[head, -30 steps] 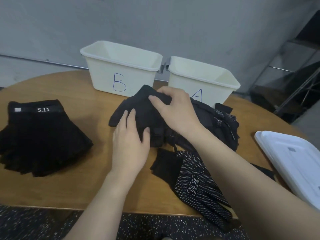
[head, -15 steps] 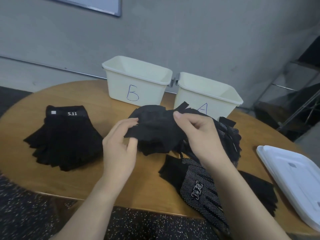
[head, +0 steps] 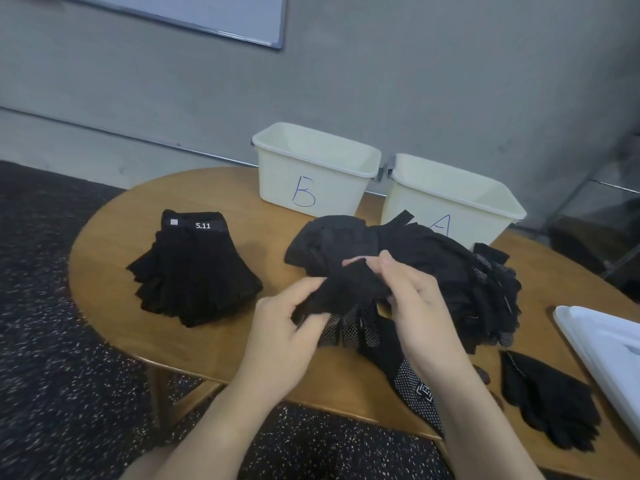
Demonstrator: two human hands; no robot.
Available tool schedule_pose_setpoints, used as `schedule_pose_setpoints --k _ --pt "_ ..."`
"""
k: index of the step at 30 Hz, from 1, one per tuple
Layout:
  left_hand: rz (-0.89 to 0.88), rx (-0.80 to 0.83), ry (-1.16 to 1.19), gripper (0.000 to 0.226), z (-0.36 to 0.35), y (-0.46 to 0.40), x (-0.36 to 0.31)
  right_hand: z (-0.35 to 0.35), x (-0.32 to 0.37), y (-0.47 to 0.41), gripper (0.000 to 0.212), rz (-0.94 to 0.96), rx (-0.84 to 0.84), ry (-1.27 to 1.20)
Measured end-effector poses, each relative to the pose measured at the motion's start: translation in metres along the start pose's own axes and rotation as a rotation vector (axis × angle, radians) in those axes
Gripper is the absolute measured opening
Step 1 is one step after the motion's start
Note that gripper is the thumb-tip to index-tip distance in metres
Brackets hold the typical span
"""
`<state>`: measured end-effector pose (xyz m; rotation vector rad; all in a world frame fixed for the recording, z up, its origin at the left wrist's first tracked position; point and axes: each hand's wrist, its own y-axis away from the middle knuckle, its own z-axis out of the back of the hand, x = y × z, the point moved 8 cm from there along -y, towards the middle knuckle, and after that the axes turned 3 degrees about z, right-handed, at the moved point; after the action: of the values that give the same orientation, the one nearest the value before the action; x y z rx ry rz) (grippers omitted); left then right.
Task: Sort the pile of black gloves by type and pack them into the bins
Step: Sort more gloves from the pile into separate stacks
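Both hands had lifted one black glove (head: pixel 346 289) off the pile (head: pixel 450 268) on the bench (head: pixel 104 271); left hand (head: pixel 287 327) and right hand (head: pixel 412 299) fingers pinched its ends, so sorting continued, bins unfilled

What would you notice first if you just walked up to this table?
Probably the two hands in the middle, the left hand and the right hand, holding up one black glove over a messy glove pile. Behind it stand two white bins marked B and A, and a neat glove stack lies on the left of the table.
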<state>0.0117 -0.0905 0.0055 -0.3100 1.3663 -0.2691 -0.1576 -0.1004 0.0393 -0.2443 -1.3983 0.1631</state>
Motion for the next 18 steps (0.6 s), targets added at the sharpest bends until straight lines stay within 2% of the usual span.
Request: schedule_pose_setpoints --k 1,5,6,11,14,18 --pt "0.085 0.000 0.060 0.021 0.001 -0.002 0.005 0.000 -0.002 0.000 0.044 -0.021 -0.005 -0.024" --pt "0.297 0.097 0.209 0.044 -0.005 -0.001 0.012 0.000 -0.008 0.004 0.021 -0.016 0.018 -0.002" --pt "0.322 0.136 0.228 0.047 -0.009 -0.001 0.013 0.000 -0.010 0.007 0.022 -0.037 0.024 -0.015" --pt "0.313 0.240 0.118 0.048 -0.022 0.002 0.012 -0.002 -0.041 0.015 0.042 -0.233 0.062 -0.270" --pt "0.276 0.249 0.097 0.034 -0.030 0.003 0.005 -0.001 -0.054 0.020 0.034 -0.299 0.092 -0.327" --pt "0.279 0.258 0.141 0.033 -0.041 0.000 0.006 0.010 -0.057 0.023 0.024 -0.272 0.102 -0.341"
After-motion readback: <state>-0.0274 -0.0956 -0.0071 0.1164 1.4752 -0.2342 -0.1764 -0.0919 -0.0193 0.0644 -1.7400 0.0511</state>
